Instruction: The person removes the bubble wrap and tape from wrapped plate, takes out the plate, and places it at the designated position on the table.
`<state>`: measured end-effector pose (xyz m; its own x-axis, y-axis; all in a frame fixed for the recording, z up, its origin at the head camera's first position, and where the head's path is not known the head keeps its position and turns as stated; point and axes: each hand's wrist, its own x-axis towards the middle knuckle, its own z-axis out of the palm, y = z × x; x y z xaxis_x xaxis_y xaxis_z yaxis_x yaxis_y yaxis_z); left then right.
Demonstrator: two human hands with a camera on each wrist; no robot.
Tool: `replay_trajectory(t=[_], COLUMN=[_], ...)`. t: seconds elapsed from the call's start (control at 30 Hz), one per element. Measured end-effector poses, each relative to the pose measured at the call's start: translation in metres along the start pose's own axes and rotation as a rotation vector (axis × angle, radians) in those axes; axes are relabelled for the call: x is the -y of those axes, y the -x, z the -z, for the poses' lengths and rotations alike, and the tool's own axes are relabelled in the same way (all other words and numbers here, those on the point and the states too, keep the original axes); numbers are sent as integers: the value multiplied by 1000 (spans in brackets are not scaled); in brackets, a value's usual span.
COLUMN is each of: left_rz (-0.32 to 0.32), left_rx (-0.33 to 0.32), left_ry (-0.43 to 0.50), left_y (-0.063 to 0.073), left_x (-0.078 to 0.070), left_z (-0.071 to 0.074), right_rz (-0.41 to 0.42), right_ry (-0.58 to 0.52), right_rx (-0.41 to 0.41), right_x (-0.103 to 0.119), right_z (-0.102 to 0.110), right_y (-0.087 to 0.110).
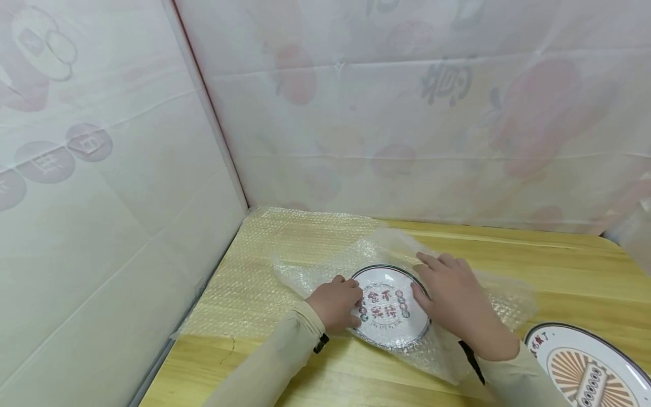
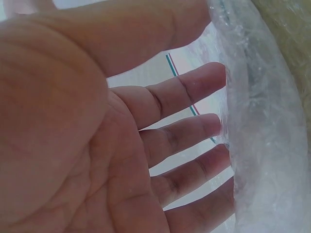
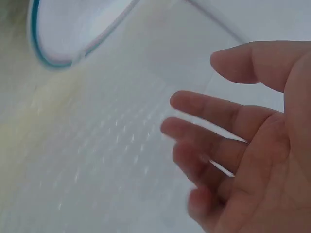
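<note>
A round white plate [image 1: 387, 316] with a dark rim and red characters lies on a sheet of bubble wrap [image 1: 351, 254], its lower part covered by clear wrap. At the plate's left edge is my left hand [image 1: 335, 303]. In the left wrist view its fingers [image 2: 194, 90] reach out nearly straight, their tips against the bubble wrap [image 2: 267, 121]. My right hand [image 1: 454, 297] is over the plate's right rim, thumb close to it. The right wrist view shows the right hand's fingers [image 3: 209, 104] apart and loosely bent, with nothing between them and the thumb.
A second white plate [image 1: 546, 345] with an orange sunburst design sits at the lower right of the wooden table [image 1: 574, 271]. More bubble wrap [image 1: 239, 288] is spread across the table's left side. Printed white sheets [image 1: 356, 124] form walls behind and on the left.
</note>
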<state>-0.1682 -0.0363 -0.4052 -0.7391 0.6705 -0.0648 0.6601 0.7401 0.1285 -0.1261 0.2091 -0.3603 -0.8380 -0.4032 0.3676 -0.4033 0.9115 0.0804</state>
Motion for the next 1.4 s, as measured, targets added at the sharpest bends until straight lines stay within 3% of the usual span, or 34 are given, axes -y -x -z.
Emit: replay_trajectory(t=[0.13, 0.37, 0.7, 0.93, 1.17, 1.4], left_rz=[-4, 0, 2, 5, 2, -1], left_rx=[6, 14, 4, -2, 0, -4], left_ry=[3, 1, -10, -11, -8, -7], left_y=[0, 0, 0, 0, 0, 1], left_x=[0, 1, -1, -1, -1, -2], left_z=[0, 0, 0, 1, 2, 1], right_rz=[-66, -121, -103, -121, -145, -164], right_ry=[-43, -100, -135, -180, -219, -228], right_rx=[18, 130, 233, 348, 382, 354], right_x=[-15, -32, -57, -69, -73, -74], right_z=[2, -11, -45, -59, -61, -64], right_y=[-1, -2, 0, 3, 3, 5])
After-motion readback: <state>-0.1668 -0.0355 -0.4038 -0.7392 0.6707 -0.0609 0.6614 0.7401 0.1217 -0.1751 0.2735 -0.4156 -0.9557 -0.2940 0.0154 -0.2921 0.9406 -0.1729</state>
